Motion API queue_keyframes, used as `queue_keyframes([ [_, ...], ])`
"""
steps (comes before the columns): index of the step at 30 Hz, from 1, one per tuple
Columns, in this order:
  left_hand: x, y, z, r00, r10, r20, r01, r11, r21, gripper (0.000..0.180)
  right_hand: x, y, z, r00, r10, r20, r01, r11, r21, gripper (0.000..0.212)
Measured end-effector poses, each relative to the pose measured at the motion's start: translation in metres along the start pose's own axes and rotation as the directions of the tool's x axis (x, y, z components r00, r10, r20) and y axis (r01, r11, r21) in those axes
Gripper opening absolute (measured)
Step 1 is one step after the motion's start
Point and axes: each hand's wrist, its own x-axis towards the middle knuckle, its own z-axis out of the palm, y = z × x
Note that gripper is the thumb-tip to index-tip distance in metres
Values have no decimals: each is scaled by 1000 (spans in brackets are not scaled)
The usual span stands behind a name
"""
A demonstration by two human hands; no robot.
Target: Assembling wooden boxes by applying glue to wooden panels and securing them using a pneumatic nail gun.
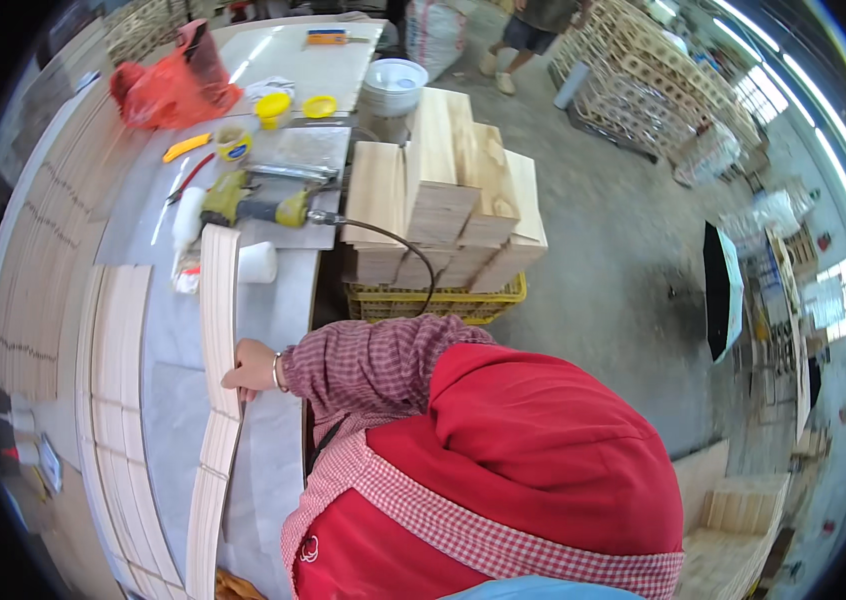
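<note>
My right hand (254,369) reaches across from my body to the worktable, in a checked sleeve with a bracelet at the wrist. Its thumb and fingers are closed on the edge of a bundle of thin pale wooden strips (220,310). The strips lie lengthwise along the table and bend slightly just below my hand. A dark tie crosses them lower down. Left of them lie more tied wooden strips (121,350). A green air nail gun (258,205) with a hose rests beyond the far end of the held strips. My left hand is not in view.
A white roll (258,262), a yellow tub (272,110) and a red plastic bag (168,95) are on the table (273,450). Stacked wooden blocks (443,140) stand on a yellow crate (483,300) beside it. A person (528,35) stands beyond.
</note>
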Motion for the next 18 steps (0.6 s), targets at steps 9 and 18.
queue_keyframes([
  [9,-9,86,-11,800,-559,218,480,378,-791,32,26,-2,8,906,-399,140,377,610,-697,22],
  [18,-44,100,-6,841,-541,-10,497,779,-382,26,50,4,26,761,-560,327,587,381,-714,30],
])
